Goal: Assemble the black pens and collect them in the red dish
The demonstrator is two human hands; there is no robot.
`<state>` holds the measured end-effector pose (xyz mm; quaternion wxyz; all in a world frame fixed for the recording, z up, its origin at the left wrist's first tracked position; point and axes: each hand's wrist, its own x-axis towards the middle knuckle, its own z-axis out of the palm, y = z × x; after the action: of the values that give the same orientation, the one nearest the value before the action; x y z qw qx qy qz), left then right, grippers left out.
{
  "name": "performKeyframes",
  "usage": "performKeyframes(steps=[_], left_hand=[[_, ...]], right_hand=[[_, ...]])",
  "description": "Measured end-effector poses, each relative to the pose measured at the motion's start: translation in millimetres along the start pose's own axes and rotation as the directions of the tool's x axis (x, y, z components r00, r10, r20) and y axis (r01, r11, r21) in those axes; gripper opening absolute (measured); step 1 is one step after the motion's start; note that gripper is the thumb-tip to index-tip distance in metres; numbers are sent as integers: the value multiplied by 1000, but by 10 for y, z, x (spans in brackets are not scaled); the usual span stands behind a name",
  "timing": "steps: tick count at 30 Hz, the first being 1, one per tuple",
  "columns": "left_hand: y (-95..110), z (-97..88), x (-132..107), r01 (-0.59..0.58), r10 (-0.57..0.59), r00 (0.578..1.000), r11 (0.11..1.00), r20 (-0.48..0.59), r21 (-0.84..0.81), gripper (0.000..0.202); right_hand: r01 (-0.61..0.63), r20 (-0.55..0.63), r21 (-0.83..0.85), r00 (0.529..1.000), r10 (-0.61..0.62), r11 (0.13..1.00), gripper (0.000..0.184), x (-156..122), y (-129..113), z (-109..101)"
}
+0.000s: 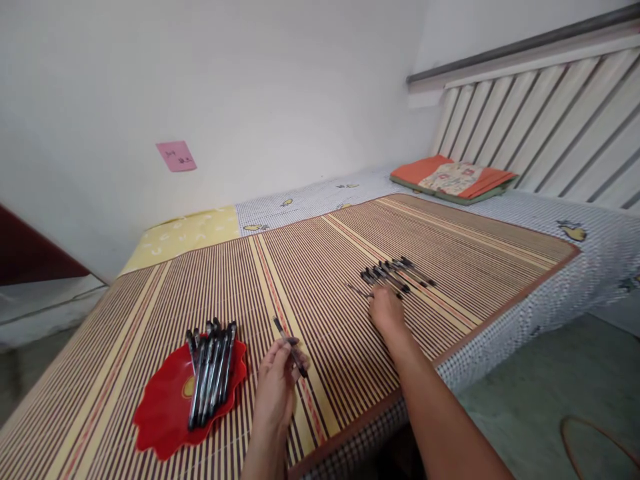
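My left hand is closed round a black capped pen over the mat, the pen slanting across the fingertips. A small dark piece also shows by the thumb; I cannot make out what it is. Further right, my right hand is pinched on one end of a slim pen, whose thin tip points left. Just beyond that hand lies a row of several black pens, side by side on the mat. Left of my left hand, several clear-bodied pens with black caps lie bunched on a red scalloped plate.
A striped bamboo mat covers the bed, over a checked sheet. A folded orange cloth lies by the white slatted headboard. On the wall is a pink note. The bed's edge drops to the floor at right.
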<state>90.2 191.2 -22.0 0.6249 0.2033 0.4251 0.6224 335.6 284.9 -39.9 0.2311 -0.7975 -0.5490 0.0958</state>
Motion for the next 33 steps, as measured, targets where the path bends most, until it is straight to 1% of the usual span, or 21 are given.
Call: performKeyframes(steps=[2, 5, 7, 10, 11, 12, 14, 15, 16, 17, 20, 24, 28, 31, 33], left_hand=[[-18, -8, 4, 15, -15, 1000, 1000, 17, 4, 34], [-48, -22, 22, -9, 8, 999, 1000, 38, 13, 28], [-52, -21, 33, -49, 49, 998, 999, 51, 12, 26], [-24, -4, 38, -81, 81, 995, 997, 50, 10, 29], [-9, 1, 36, -91, 90, 995, 996, 44, 19, 31], [4, 5, 34, -106, 105, 994, 994, 38, 33, 34], [24, 3, 31, -151, 148, 988, 986, 36, 68, 40], [30, -1, 31, -174, 171, 984, 981, 39, 81, 42], [33, -7, 32, -192, 190, 981, 977, 38, 88, 43], [35, -14, 34, -203, 201, 979, 975, 33, 88, 42], [39, -25, 38, -196, 196, 981, 978, 0, 73, 40], [67, 4, 19, -175, 177, 983, 983, -40, 46, 40], [105, 53, -8, -179, 180, 980, 984, -78, 20, 42], [109, 56, -20, -146, 147, 987, 989, -67, 24, 43], [94, 41, -24, -127, 130, 991, 990, -43, 68, 42]], right_hand=[[26, 17, 76, 999, -28, 997, 19, -12, -39, 2], [103, 71, 253, 990, -125, 962, 13, -79, -171, 27], [140, 133, 396, 969, -208, 907, 12, -177, -311, 74], [140, 229, 568, 920, -319, 811, 14, -397, -555, 177], [113, 267, 634, 896, -354, 765, 15, -478, -633, 211], [60, 310, 710, 868, -388, 702, 15, -556, -704, 242], [-94, 386, 838, 799, -460, 538, 18, -692, -822, 286], [-169, 410, 871, 768, -492, 461, 21, -746, -867, 299], [-223, 423, 886, 747, -513, 406, 24, -791, -905, 307], [-246, 428, 891, 735, -526, 380, 26, -828, -934, 311], [-256, 420, 900, 722, -550, 352, 28, -904, -992, 309], [-199, 382, 913, 724, -574, 357, 21, -960, -1030, 296], [-145, 369, 910, 713, -597, 389, 18, -973, -1032, 253], [-121, 405, 882, 690, -600, 455, 15, -918, -991, 164], [-103, 407, 871, 700, -587, 481, 14, -845, -944, 85]])
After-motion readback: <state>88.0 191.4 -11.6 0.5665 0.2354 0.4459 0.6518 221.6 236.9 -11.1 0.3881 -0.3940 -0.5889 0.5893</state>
